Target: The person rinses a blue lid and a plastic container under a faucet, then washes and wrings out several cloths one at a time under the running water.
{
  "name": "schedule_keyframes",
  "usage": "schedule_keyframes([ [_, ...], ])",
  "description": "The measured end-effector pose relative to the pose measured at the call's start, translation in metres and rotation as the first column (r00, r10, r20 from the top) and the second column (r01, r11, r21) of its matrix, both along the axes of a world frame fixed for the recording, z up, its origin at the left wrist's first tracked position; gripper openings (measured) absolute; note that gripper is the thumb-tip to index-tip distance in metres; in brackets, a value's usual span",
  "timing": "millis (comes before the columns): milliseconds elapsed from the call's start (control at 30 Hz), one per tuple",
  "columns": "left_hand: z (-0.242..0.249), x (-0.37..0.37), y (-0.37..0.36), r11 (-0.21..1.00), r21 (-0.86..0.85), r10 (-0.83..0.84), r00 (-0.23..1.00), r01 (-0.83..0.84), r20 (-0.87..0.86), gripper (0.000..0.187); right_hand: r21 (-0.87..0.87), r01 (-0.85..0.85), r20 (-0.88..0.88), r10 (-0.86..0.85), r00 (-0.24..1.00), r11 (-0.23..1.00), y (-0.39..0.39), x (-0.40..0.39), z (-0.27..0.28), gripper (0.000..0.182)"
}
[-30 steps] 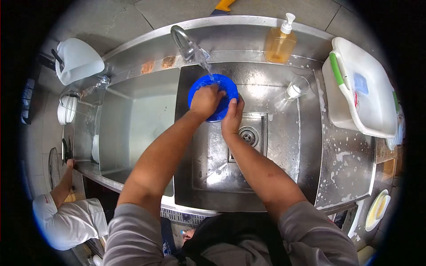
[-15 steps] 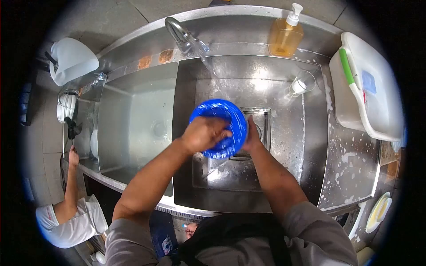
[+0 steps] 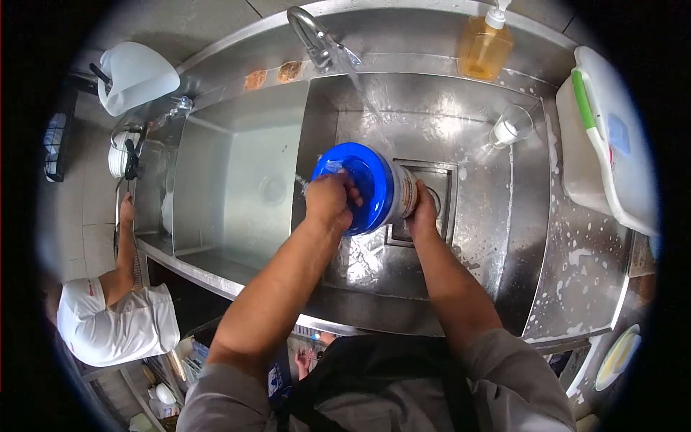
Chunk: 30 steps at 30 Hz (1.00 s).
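Over the right basin I see a round tub with a blue lid (image 3: 370, 189) and a pale, printed side. It is tilted, its lid turned to the left and its base to the right. My right hand (image 3: 423, 209) is wrapped round the base end and holds it up. My left hand (image 3: 331, 203) lies against the lid with curled fingers; whether anything is in them is hidden. Water splashes beside this hand. Behind the tub, the faucet (image 3: 317, 39) runs into the basin.
Cloudy water fills the left basin (image 3: 237, 173). A drinking glass (image 3: 512, 128) stands in the right basin. Around it are a soap pump bottle (image 3: 484, 50), a white bin (image 3: 576, 165) and a plastic jug (image 3: 140, 75). At far left, a person in white (image 3: 119, 320) grips a handle.
The tub has tipped, so its printed side now shows to the right of the lid. My left hand has shifted across the lid. The whole view has moved slightly.
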State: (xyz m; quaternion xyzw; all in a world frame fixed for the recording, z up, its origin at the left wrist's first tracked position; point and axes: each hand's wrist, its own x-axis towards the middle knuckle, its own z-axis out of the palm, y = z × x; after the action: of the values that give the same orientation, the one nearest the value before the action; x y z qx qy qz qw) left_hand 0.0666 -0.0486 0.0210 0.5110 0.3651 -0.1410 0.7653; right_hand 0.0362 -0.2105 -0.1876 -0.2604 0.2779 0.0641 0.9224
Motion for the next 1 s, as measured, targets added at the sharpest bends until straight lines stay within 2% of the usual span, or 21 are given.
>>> schedule_keyframes([
  [100, 0.032, -0.013, -0.008, 0.996, -0.057, -0.068, 0.997, 0.07, 0.038, 0.012, 0.037, -0.018, 0.012, 0.017, 1.0, 0.999, 0.0, 0.006, -0.018, 0.039],
  [133, 0.032, -0.02, -0.001, 0.996, -0.06, -0.066, 0.997, 0.069, 0.046, 0.012, 0.02, -0.006, -0.051, 0.007, 0.999, 1.0, 0.002, 0.008, -0.028, 0.039],
  [167, 0.031, -0.027, 0.011, 0.722, 0.627, -0.522, 0.824, 0.291, 0.219, 0.013, 0.002, 0.003, -0.114, -0.002, 0.993, 1.0, 0.003, 0.01, -0.037, 0.04],
  [200, 0.031, -0.031, 0.017, 0.066, 0.992, -0.861, 0.508, 0.106, 0.003, 0.015, -0.002, -0.002, -0.107, 0.001, 0.994, 1.0, 0.002, 0.012, -0.023, 0.04],
  [233, 0.036, -0.029, 0.017, 0.07, 0.992, -0.858, 0.513, 0.102, 0.008, 0.015, 0.105, 0.025, -0.024, -0.023, 0.999, 0.994, 0.001, 0.01, 0.003, 0.035],
  [267, 0.045, -0.024, 0.017, -0.078, 0.988, -0.976, 0.21, -0.135, -0.048, 0.018, 0.214, 0.044, 0.052, -0.057, 0.997, 0.976, 0.001, 0.007, 0.017, 0.031],
  [300, 0.051, -0.017, 0.016, -0.137, 0.906, -0.978, -0.089, -0.4, -0.187, 0.021, 0.211, 0.042, 0.057, -0.055, 0.997, 0.977, 0.001, 0.005, 0.017, 0.031],
  [333, 0.05, -0.01, 0.013, -0.133, 0.904, -0.979, -0.089, -0.406, -0.184, 0.021, 0.254, 0.043, 0.097, -0.07, 0.993, 0.966, -0.002, 0.004, 0.014, 0.031],
  [400, 0.047, 0.006, -0.001, -0.451, 0.891, -0.884, -0.112, -0.054, -0.454, 0.026, 0.294, 0.034, 0.145, -0.08, 0.986, 0.955, -0.003, 0.009, 0.005, 0.031],
  [433, 0.046, 0.016, -0.011, -0.467, 0.878, -0.878, -0.062, -0.109, -0.475, 0.026, 0.199, 0.086, 0.101, -0.107, 0.989, 0.976, -0.001, 0.012, 0.002, 0.031],
  [467, 0.045, 0.022, -0.016, -0.467, 0.877, -0.878, -0.057, -0.111, -0.475, 0.026, 0.101, 0.132, 0.058, -0.139, 0.989, 0.986, 0.0, 0.014, -0.002, 0.032],
  [533, 0.045, 0.028, -0.021, -0.115, 0.935, -0.952, -0.231, -0.335, -0.199, 0.021, 0.181, 0.115, 0.086, -0.133, 0.987, 0.977, 0.001, 0.014, 0.004, 0.032],
  [567, 0.045, 0.029, -0.022, -0.25, 0.952, -0.904, -0.31, -0.177, -0.295, 0.022, 0.262, 0.103, 0.111, -0.136, 0.984, 0.96, 0.002, 0.015, 0.006, 0.032],
  [700, 0.045, 0.031, -0.01, -0.353, 0.919, -0.847, -0.357, -0.178, -0.394, 0.021, 0.137, 0.125, 0.035, -0.131, 0.991, 0.983, 0.004, 0.015, 0.016, 0.032],
  [767, 0.027, 0.025, -0.015, -0.319, 0.945, -0.946, -0.034, -0.066, -0.322, 0.019, -0.028, 0.071, 0.201, -0.064, 0.978, 0.997, 0.011, 0.021, 0.0, 0.032],
  [800, 0.019, 0.025, -0.02, -0.319, 0.945, -0.946, -0.034, -0.078, -0.322, 0.019, -0.028, 0.075, 0.211, -0.068, 0.975, 0.997, 0.016, 0.022, 0.004, 0.032],
  [833, 0.012, 0.026, -0.027, -0.143, 0.987, -0.953, 0.259, 0.076, -0.158, 0.021, 0.084, 0.118, 0.121, -0.128, 0.984, 0.989, 0.023, 0.021, 0.013, 0.032],
  [867, 0.005, 0.03, -0.03, 0.08, 0.982, -0.839, 0.544, 0.169, -0.026, 0.025, 0.19, 0.169, 0.022, -0.176, 0.984, 0.967, 0.028, 0.023, 0.02, 0.033],
  [933, 0.013, 0.049, -0.016, 0.228, 0.974, -0.748, 0.64, -0.003, 0.177, 0.031, 0.188, 0.223, -0.025, -0.222, 0.975, 0.957, 0.029, 0.02, 0.021, 0.031],
  [967, 0.023, 0.065, -0.001, 0.246, 0.969, -0.683, 0.71, 0.001, 0.172, 0.034, 0.173, 0.21, 0.0, -0.213, 0.977, 0.962, 0.024, 0.02, 0.016, 0.031],
  [1000, 0.03, 0.078, 0.009, 0.64, 0.764, -0.517, 0.778, 0.074, 0.358, 0.037, 0.159, 0.194, 0.029, -0.201, 0.979, 0.968, 0.021, 0.024, 0.013, 0.031],
])
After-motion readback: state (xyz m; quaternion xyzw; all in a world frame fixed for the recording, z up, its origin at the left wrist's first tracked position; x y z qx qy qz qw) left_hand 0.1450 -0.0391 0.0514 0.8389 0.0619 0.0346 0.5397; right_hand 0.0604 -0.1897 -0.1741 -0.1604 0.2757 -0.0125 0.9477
